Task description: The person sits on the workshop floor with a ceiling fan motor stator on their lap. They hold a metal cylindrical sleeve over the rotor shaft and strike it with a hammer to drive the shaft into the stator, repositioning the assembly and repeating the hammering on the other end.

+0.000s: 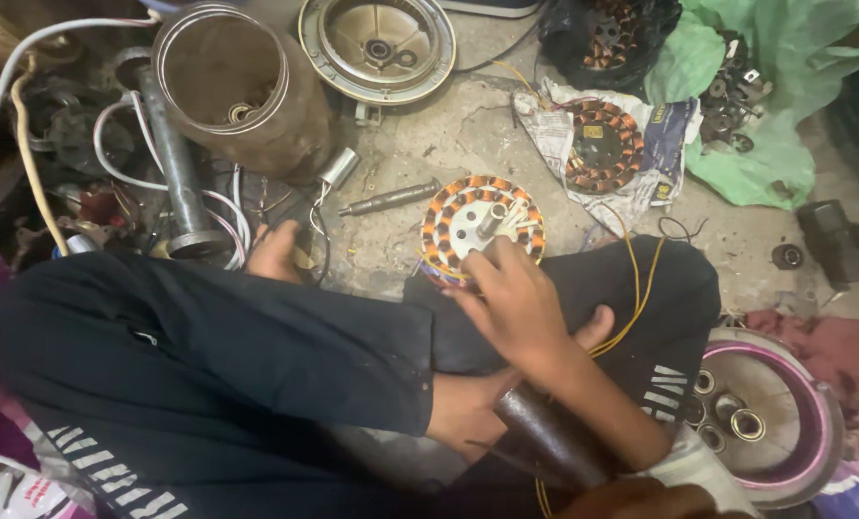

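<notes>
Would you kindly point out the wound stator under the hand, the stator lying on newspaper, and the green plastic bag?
wound stator [468, 216]: head view, on its pale centre plate.
stator on newspaper [602, 146]: head view, on its dark middle.
green plastic bag [795, 48]: head view, on its upper folds.

Green plastic bag [795, 58] top right; newspaper wrapping [554, 130] beside.

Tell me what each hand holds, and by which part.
The right hand rests its fingers on the near rim of the copper-wound stator, touching rather than gripping. The left hand lies mostly hidden beneath; its hold cannot be told.
</notes>
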